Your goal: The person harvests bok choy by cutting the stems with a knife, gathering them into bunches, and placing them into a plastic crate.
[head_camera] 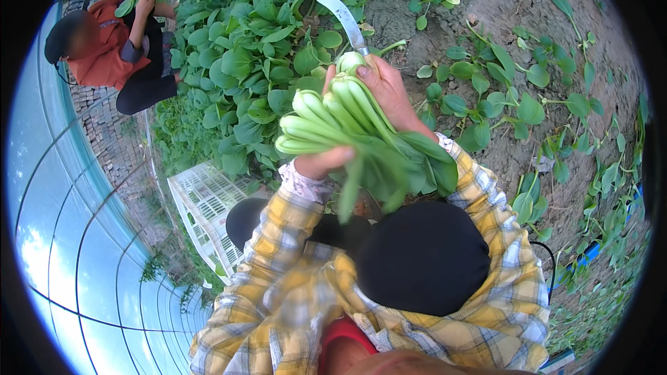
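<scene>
A bunch of leafy greens with pale green stalks (338,109), like bok choy, lies between my two hands, stalk ends up and to the left. My left hand (323,161) supports the bunch from below on the left, its fingers partly hidden by stalks and blurred leaves. My right hand (388,88) grips the upper right of the bunch, thumb on the stalks, and also holds the wooden handle of a knife. The knife's curved metal blade (341,15) points up and to the left, above the topmost stalk base.
Dense greens (234,62) grow ahead on the left. A white plastic crate (203,213) stands near my left arm. Loose plants and leaves (490,99) lie on bare soil (500,0) at right. Another person (114,52) crouches at the upper left, holding greens, beside a brick path (99,125).
</scene>
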Demonstrator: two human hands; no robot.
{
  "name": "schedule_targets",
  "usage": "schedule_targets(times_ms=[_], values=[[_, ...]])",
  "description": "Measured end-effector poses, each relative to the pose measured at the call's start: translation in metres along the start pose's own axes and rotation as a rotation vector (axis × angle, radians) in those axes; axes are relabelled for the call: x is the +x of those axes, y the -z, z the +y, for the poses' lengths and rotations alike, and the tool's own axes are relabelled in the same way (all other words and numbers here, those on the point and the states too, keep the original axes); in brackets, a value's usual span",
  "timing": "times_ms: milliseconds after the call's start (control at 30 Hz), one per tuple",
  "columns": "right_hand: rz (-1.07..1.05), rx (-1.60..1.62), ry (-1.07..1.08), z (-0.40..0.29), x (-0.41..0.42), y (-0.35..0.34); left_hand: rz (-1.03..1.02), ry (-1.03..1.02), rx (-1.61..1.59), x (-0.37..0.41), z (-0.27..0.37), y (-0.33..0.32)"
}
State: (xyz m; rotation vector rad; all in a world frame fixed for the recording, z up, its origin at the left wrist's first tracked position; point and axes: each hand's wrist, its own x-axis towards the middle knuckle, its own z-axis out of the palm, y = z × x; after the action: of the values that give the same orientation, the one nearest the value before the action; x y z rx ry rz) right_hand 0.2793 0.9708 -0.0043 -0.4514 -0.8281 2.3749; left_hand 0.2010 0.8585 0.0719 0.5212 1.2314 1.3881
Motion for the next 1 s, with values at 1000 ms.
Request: schedule_targets(times_ms=[1000], values=[[-0.09,-0.978,-0.107,0.098,0.114,0.042,-0.564,1.131,2.218,0.204,0.098,0.202]])
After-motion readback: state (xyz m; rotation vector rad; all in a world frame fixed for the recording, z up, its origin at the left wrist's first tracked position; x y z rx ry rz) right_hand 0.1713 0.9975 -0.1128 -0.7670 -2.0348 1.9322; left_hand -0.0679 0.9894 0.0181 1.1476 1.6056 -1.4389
